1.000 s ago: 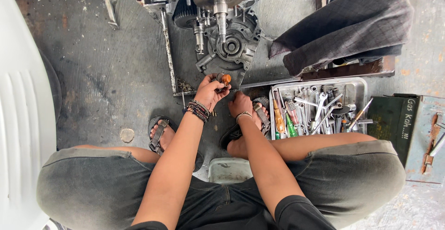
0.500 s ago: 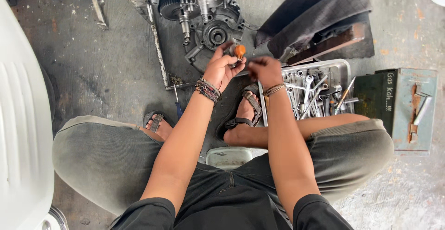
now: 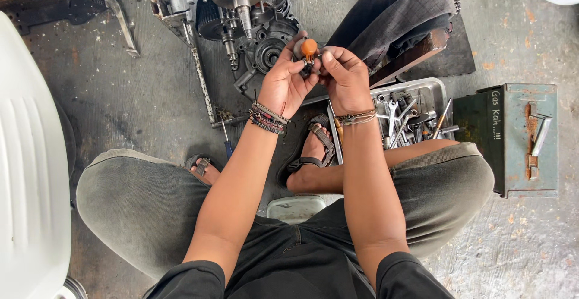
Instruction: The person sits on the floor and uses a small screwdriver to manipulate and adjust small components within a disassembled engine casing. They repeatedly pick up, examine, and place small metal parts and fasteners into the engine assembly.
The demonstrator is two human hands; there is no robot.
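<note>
**Two hands on one orange-handled tool**

I count one small tool with a rounded orange handle [image 3: 309, 48], one engine case of grey metal [image 3: 253, 28] on the floor, and one steel tray of wrenches [image 3: 416, 115]. The tool stands roughly upright, handle up. My left hand [image 3: 288, 82] and right hand [image 3: 345, 77] meet around it, fingers curled closed, pinching it above the engine.

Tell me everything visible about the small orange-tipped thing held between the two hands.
The small orange-tipped tool has a rounded orange knob, plastic by its look, above a dark part mostly hidden by fingers. The left hand and the right hand pinch it together, raised in front of the engine casing. What kind of tool it is cannot be told.
</note>
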